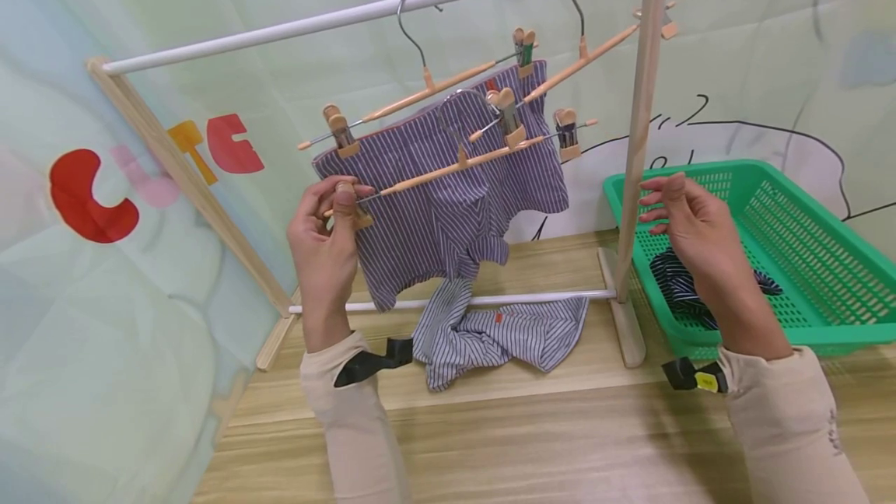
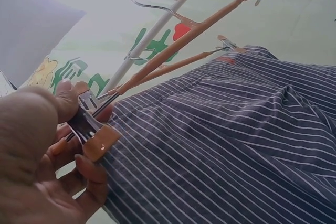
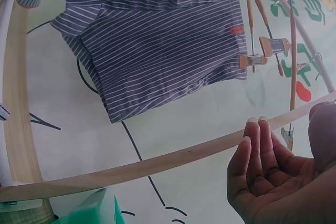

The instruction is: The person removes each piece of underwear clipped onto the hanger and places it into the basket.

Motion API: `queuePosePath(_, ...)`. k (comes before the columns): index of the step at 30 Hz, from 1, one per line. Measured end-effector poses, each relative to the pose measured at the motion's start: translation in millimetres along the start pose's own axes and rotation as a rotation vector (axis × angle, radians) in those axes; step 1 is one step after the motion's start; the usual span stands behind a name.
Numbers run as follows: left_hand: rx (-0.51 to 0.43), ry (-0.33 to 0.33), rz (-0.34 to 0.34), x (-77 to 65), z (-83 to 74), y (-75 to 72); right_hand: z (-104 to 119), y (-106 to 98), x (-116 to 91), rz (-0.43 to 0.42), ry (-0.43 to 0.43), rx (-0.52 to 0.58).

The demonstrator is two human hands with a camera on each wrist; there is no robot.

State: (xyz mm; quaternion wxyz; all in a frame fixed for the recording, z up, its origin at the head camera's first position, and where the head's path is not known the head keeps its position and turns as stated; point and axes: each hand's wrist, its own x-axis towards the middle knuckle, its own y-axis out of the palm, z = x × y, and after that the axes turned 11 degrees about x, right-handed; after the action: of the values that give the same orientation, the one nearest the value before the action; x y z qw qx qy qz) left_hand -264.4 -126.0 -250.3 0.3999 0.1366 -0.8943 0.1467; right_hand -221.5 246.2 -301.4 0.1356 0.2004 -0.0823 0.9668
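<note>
My left hand [image 1: 325,232] pinches the end clip [image 2: 94,140] of a wooden clip hanger [image 1: 427,177]. This hanger is held tilted in front of striped shorts [image 1: 399,232], and no garment is seen in its clips. The shorts hang by two clips from another hanger [image 1: 399,106] hooked on the white rail [image 1: 280,36]. My right hand [image 1: 707,232] is raised beside the rack's right post [image 1: 647,99], fingers loosely bent and holding nothing. A third hanger [image 1: 581,64] hangs on the rail at the right. Below the shorts, a lighter striped garment [image 1: 511,337] lies crumpled on the table.
A green basket [image 1: 826,255] stands right of the rack, with a dark striped garment [image 1: 675,286] inside. The rack's left post [image 1: 196,193] slants down to the wooden table [image 1: 490,442]. Behind hangs a printed backdrop with coloured letters [image 1: 234,145].
</note>
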Motion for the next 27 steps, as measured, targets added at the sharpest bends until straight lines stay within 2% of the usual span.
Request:
queuePosePath(8, -0.013, -0.013, -0.034, 0.9, -1.5, 1.7, -3.0, 2.7, 2.1, 0.008, 0.001, 0.007)
queuePosePath(16, -0.011, 0.009, -0.079, 1.4, -0.9, 10.1, -4.8, 4.8, 1.4, 0.025, -0.002, 0.008)
queuePosePath(27, -0.009, -0.01, -0.121, 1.1, -5.5, 22.6, -4.4, 2.5, 2.7, 0.02, -0.018, 0.025)
